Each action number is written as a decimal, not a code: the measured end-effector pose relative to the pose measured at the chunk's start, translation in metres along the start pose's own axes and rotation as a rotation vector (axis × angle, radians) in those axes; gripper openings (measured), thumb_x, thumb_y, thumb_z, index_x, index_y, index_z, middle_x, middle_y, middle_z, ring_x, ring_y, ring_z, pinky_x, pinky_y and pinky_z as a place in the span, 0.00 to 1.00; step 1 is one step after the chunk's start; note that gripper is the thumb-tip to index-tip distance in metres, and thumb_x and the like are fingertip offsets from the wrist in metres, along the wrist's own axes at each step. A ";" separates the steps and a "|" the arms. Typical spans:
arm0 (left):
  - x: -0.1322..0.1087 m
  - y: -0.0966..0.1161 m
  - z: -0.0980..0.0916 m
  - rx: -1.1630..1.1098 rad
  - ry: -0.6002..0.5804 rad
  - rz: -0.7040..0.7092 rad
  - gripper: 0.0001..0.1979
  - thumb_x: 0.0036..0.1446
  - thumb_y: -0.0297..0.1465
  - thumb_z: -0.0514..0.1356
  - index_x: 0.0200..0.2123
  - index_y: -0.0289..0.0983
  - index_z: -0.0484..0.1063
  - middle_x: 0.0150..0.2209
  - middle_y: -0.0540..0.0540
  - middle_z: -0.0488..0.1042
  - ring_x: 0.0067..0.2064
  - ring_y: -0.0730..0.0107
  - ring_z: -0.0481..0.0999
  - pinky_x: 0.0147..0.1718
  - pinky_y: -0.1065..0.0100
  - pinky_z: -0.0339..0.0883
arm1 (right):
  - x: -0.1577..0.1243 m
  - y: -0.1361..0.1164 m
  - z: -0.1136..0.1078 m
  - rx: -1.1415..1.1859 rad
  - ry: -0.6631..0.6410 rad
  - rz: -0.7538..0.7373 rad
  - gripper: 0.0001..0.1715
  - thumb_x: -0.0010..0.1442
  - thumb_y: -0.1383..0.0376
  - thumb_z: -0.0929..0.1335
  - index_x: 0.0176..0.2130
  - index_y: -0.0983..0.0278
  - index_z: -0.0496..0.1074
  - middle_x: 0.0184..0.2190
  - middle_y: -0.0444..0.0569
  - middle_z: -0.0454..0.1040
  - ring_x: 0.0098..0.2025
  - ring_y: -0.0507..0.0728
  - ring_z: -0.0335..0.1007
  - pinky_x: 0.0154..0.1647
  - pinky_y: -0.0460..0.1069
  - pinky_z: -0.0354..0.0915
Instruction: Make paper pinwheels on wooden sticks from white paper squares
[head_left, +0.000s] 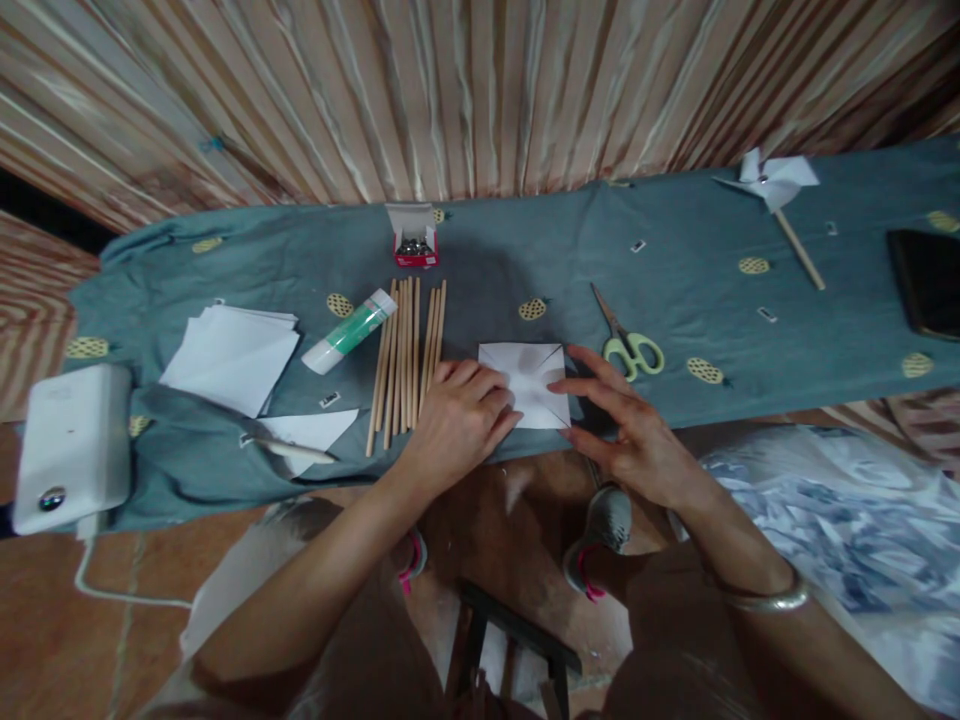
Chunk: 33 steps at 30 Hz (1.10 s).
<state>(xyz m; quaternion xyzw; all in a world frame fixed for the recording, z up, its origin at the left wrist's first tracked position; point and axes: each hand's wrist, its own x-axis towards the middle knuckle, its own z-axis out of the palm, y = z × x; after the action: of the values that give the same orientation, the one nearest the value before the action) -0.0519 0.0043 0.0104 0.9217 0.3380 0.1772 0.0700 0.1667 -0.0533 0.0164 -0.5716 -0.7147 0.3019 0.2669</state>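
Note:
A white paper square (531,385) lies flat on the cloth near the table's front edge. Dark diagonal lines run inward from its right corners; whether they are cuts or drawn marks I cannot tell. My left hand (469,405) holds the paper down at its left side, fingers bent and close together. Over the right edge, my right hand (626,420) has its fingers spread, with fingertips touching or just above the sheet. Green-handled scissors (631,350) rest beyond the right hand. Several thin wooden sticks (401,350) lie beside my left hand.
A glue stick (351,332), stacked paper squares (232,355), a pencil (292,450) on a paper piece and a white power bank (73,445) lie left. Behind stands an open box of metal pins (414,245). A paper pinwheel (772,185) and a dark device (926,280) lie right.

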 end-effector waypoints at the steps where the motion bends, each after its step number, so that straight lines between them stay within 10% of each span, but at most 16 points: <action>1: 0.000 0.000 0.000 0.000 -0.003 -0.001 0.11 0.61 0.36 0.57 0.36 0.36 0.76 0.39 0.44 0.77 0.42 0.59 0.70 0.41 0.57 0.57 | 0.000 0.000 0.000 -0.004 0.005 -0.003 0.21 0.57 0.67 0.67 0.51 0.56 0.69 0.67 0.50 0.51 0.67 0.63 0.49 0.64 0.63 0.54; 33: 0.002 0.002 -0.002 -0.003 -0.009 -0.014 0.09 0.60 0.35 0.58 0.35 0.35 0.75 0.39 0.45 0.76 0.42 0.60 0.70 0.41 0.58 0.56 | 0.003 -0.004 -0.002 0.007 0.023 -0.031 0.06 0.56 0.71 0.67 0.34 0.60 0.70 0.60 0.53 0.64 0.65 0.63 0.56 0.63 0.62 0.55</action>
<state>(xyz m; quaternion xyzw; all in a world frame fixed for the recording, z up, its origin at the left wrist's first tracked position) -0.0503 0.0041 0.0132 0.9199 0.3440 0.1731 0.0739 0.1649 -0.0506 0.0209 -0.5631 -0.7192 0.2935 0.2819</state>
